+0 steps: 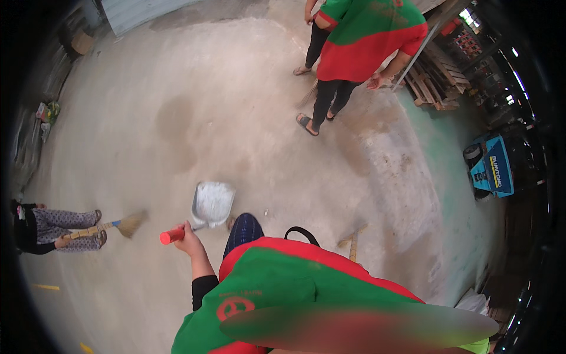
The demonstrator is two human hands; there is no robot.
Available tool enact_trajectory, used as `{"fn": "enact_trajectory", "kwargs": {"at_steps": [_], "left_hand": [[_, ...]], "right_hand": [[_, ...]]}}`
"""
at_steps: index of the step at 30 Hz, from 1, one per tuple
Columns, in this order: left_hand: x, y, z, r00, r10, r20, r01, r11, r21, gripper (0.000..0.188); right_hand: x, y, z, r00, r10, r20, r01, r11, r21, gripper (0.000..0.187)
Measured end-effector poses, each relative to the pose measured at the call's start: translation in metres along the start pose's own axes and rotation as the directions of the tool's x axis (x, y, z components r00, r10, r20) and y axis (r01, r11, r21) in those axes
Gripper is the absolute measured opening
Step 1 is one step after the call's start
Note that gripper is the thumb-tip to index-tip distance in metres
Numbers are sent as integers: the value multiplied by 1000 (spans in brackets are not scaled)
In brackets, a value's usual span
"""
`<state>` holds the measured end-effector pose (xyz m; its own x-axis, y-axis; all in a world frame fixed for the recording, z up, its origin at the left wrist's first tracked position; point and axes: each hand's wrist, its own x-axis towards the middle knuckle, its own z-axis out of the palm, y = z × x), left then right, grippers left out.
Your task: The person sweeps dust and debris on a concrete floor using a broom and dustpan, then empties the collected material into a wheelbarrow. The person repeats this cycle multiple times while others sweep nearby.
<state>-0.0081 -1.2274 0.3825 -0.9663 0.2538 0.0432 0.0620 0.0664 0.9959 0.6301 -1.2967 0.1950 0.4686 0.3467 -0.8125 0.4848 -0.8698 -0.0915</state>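
My left hand (188, 242) is closed around the red handle (171, 236) of a long-handled dustpan. The dustpan's pale grey pan (213, 202) is down by the floor in front of me, beside my leg in dark blue trousers. Inside the pan, no distinct contents can be made out. My right hand does not show; my green and red shirt covers that side. Past the shirt's right edge, a small broom (353, 246) with a light, jointed handle is partly visible, its lower part hidden by the shirt. Whether my right hand holds it cannot be seen.
Two people in green and red shirts (371, 41) stand ahead to the right. At the far left, another person holds a straw broom (132, 224). Wooden pallets (433, 79) and a blue wheeled machine (494, 168) stand on the right. The concrete floor (253, 106) has damp patches.
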Motion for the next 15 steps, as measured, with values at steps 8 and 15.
{"fn": "enact_trajectory", "kwargs": {"at_steps": [8, 15], "left_hand": [[34, 22, 81, 998, -45, 35, 46, 998, -41, 15], [84, 13, 173, 992, -125, -27, 126, 990, 57, 14]], "right_hand": [[-63, -194, -19, 944, -32, 327, -19, 988, 152, 13], [-117, -413, -21, 642, -490, 590, 612, 791, -10, 27]]}}
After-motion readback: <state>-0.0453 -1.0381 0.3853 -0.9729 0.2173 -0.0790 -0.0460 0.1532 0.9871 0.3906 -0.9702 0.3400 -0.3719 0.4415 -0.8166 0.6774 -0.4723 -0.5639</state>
